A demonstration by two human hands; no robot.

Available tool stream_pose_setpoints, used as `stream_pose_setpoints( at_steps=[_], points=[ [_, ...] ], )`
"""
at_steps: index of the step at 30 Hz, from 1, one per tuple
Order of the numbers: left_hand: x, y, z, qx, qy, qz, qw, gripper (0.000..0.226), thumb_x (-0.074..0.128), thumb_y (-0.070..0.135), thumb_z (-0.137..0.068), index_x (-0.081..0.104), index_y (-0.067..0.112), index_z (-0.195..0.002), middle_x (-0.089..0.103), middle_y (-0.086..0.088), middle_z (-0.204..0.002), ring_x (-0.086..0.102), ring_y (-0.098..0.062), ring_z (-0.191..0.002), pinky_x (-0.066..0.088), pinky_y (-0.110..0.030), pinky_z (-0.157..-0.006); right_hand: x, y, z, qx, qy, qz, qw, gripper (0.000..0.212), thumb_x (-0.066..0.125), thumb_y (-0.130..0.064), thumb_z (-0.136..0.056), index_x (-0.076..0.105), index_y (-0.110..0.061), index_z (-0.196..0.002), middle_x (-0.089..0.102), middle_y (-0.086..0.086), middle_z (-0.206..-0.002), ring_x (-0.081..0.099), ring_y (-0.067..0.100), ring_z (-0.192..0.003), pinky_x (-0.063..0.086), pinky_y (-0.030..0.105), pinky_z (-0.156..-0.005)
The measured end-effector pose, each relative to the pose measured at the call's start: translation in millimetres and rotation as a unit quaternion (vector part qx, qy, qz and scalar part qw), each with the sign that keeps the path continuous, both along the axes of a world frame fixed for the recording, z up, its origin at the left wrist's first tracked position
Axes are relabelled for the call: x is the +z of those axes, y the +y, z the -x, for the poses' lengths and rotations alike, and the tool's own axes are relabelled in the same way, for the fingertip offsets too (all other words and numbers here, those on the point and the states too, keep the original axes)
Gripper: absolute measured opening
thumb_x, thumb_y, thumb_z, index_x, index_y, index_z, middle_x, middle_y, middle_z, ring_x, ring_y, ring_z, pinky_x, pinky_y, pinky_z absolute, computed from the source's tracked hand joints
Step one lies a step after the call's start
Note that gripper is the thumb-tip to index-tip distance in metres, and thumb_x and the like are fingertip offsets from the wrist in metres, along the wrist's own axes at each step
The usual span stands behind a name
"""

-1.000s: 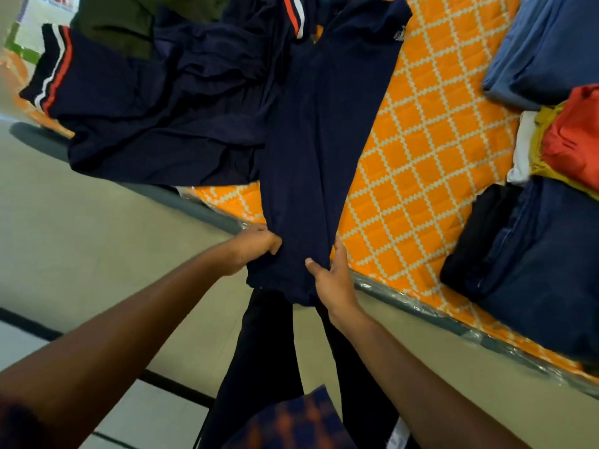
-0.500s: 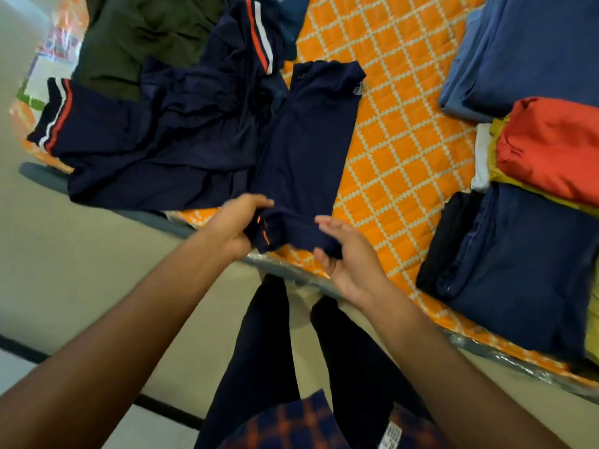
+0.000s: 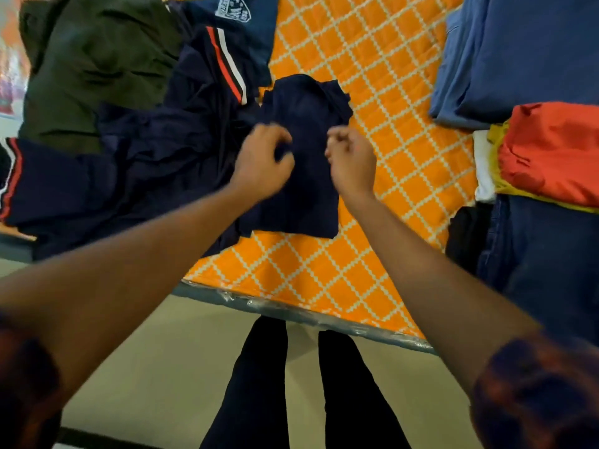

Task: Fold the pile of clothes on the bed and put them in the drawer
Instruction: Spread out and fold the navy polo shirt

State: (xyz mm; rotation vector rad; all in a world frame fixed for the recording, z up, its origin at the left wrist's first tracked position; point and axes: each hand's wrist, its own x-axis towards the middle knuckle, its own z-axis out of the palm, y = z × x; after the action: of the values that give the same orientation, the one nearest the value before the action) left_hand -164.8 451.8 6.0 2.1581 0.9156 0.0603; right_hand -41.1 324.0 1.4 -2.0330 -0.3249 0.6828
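Presently: navy garment [image 3: 304, 196] lies doubled over on the orange bedspread [image 3: 389, 92], near the bed's front edge, with both hands on it.

Left of it sit an olive garment [image 3: 97, 66] and a rumpled, unfolded navy pile [image 3: 155, 157] with red-and-white stripes, touching the garment's left side. Left hand [image 3: 262, 160] has its fingers curled round a bunch of the garment's dark cloth. Right hand [image 3: 351, 160] is curled at the right edge, and blur hides whether it pinches fabric. Folded stacks at right, blue [image 3: 534, 53], red [image 3: 557, 150] and dark denim [image 3: 551, 254], are cut off by the frame.
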Motion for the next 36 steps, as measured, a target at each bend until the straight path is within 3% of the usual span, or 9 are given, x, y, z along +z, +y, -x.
stream_pose_setpoints(
  at_steps=[5, 9, 14, 18, 21, 25, 30, 32, 36],
  points=[
    [-30, -44, 86, -0.289, 0.092, -0.188, 0.934, 0.067, 0.060, 0.051, -0.081, 0.053, 0.019, -0.139, 0.043, -0.012, -0.152, 0.038, -0.033, -0.142, 0.041, -0.050, -0.103, -23, -77, 88, 0.337, -0.211, 0.093, 0.913, 0.069, 0.064, -0.017, -0.077, 0.052, -0.018, -0.144, 0.051, 0.008, -0.147, 0.043, 0.028, -0.139, 0.036, 0.042, -0.117],
    [-42, -36, 94, -0.310, 0.168, -0.235, 0.906, 0.072, 0.059, 0.030, -0.082, 0.041, 0.018, -0.150, 0.034, -0.014, -0.158, 0.035, -0.037, -0.142, 0.043, -0.051, -0.101, -40, -92, 102, 0.366, -0.234, 0.223, 0.873, 0.084, 0.061, -0.016, -0.081, 0.030, -0.022, -0.159, 0.026, 0.008, -0.166, 0.017, 0.030, -0.154, 0.024, 0.052, -0.123],
    [-24, -20, 51, -0.289, 0.147, -0.163, 0.932, 0.036, 0.060, 0.009, -0.081, 0.071, 0.016, -0.114, 0.061, -0.006, -0.110, 0.057, -0.034, -0.092, 0.051, -0.045, -0.071, -38, -65, 68, 0.303, -0.295, 0.217, 0.880, 0.050, 0.037, -0.019, -0.089, 0.067, -0.019, -0.128, 0.070, 0.004, -0.121, 0.066, 0.030, -0.107, 0.051, 0.048, -0.088],
    [5, -13, 22, -0.251, 0.195, 0.031, 0.948, 0.032, 0.051, 0.003, -0.080, 0.075, 0.018, -0.095, 0.068, 0.005, -0.094, 0.061, -0.020, -0.090, 0.046, -0.031, -0.072, -1, -66, 44, 0.385, -0.190, 0.276, 0.860, 0.017, 0.050, -0.011, -0.087, 0.064, -0.020, -0.092, 0.060, -0.002, -0.080, 0.056, 0.026, -0.075, 0.037, 0.036, -0.064],
    [17, -30, 26, -0.253, 0.256, 0.252, 0.898, 0.035, 0.044, -0.010, -0.079, 0.070, 0.012, -0.075, 0.062, 0.014, -0.061, 0.057, -0.004, -0.064, 0.041, -0.019, -0.056, 29, -94, 31, 0.441, 0.001, 0.265, 0.858, 0.015, 0.055, -0.007, -0.081, 0.048, -0.012, -0.069, 0.048, 0.008, -0.064, 0.049, 0.029, -0.065, 0.029, 0.037, -0.058],
    [14, -47, 34, -0.230, 0.298, 0.345, 0.860, 0.021, 0.050, -0.012, -0.075, 0.063, 0.002, -0.082, 0.052, -0.009, -0.080, 0.046, -0.019, -0.077, 0.034, -0.031, -0.069, 45, -115, 18, 0.421, 0.099, 0.233, 0.871, 0.008, 0.062, -0.007, -0.085, 0.061, -0.007, -0.077, 0.058, 0.013, -0.071, 0.051, 0.019, -0.062, 0.034, 0.037, -0.060],
    [10, -23, -9, -0.017, 0.145, 0.235, 0.961, 0.024, 0.046, -0.001, -0.086, 0.053, 0.014, -0.069, 0.046, -0.003, -0.066, 0.041, -0.021, -0.063, 0.027, -0.032, -0.055, 21, -91, -22, 0.211, 0.052, 0.158, 0.963, 0.006, 0.065, -0.016, -0.092, 0.071, -0.017, -0.093, 0.070, 0.002, -0.093, 0.065, 0.020, -0.086, 0.047, 0.035, -0.073],
    [3, -14, -23, -0.011, 0.125, 0.123, 0.984, 0.024, 0.046, 0.007, -0.089, 0.066, 0.018, -0.095, 0.060, -0.001, -0.081, 0.054, -0.021, -0.073, 0.038, -0.032, -0.060, 4, -82, -31, 0.123, 0.055, 0.153, 0.979, 0.006, 0.064, -0.019, -0.095, 0.070, -0.018, -0.092, 0.068, -0.002, -0.094, 0.064, 0.017, -0.088, 0.047, 0.034, -0.073],
    [-11, -19, -25, 0.017, 0.109, -0.062, 0.992, 0.035, 0.046, 0.018, -0.094, 0.057, 0.021, -0.128, 0.059, -0.005, -0.125, 0.052, -0.028, -0.115, 0.046, -0.043, -0.087, -25, -69, -31, 0.035, 0.008, 0.157, 0.987, 0.013, 0.060, -0.025, -0.100, 0.070, -0.023, -0.109, 0.066, -0.006, -0.107, 0.062, 0.014, -0.099, 0.056, 0.041, -0.087]
  ],
)
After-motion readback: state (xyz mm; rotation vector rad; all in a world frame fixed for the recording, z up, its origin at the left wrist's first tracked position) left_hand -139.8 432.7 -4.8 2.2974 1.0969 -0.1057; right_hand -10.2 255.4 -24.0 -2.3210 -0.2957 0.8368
